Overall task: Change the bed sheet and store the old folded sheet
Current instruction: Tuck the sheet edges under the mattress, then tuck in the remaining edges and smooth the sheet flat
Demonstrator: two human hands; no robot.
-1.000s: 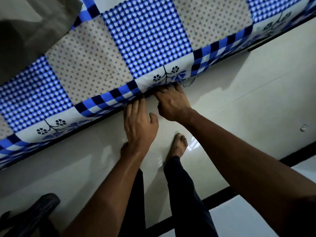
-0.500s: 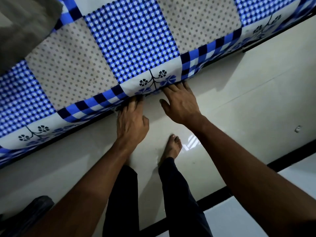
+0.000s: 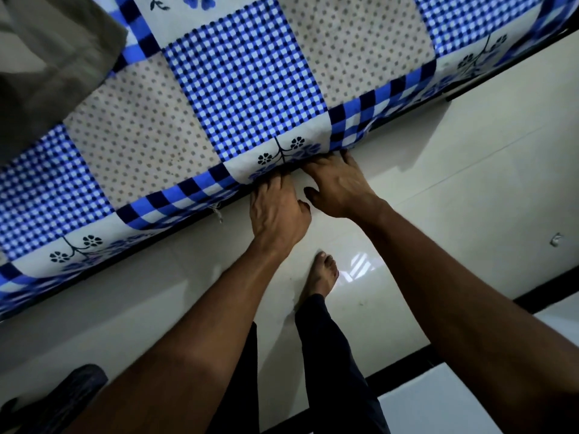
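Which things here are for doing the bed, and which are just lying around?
For the job: blue checked sheet; left hand and right hand, fingers at its lower edge.
Just lying about: dark sandal on the floor; small pale bit beside it there. Grey cloth on the sheet: cannot tell.

I reach forward and down, my left hand [image 3: 277,211] and right hand [image 3: 340,186] palm-down side by side, fingers [image 3: 347,160] stretched straight ahead.

One sheet [image 3: 244,89], one left hand [image 3: 277,211], one right hand [image 3: 341,186], one foot [image 3: 322,277].
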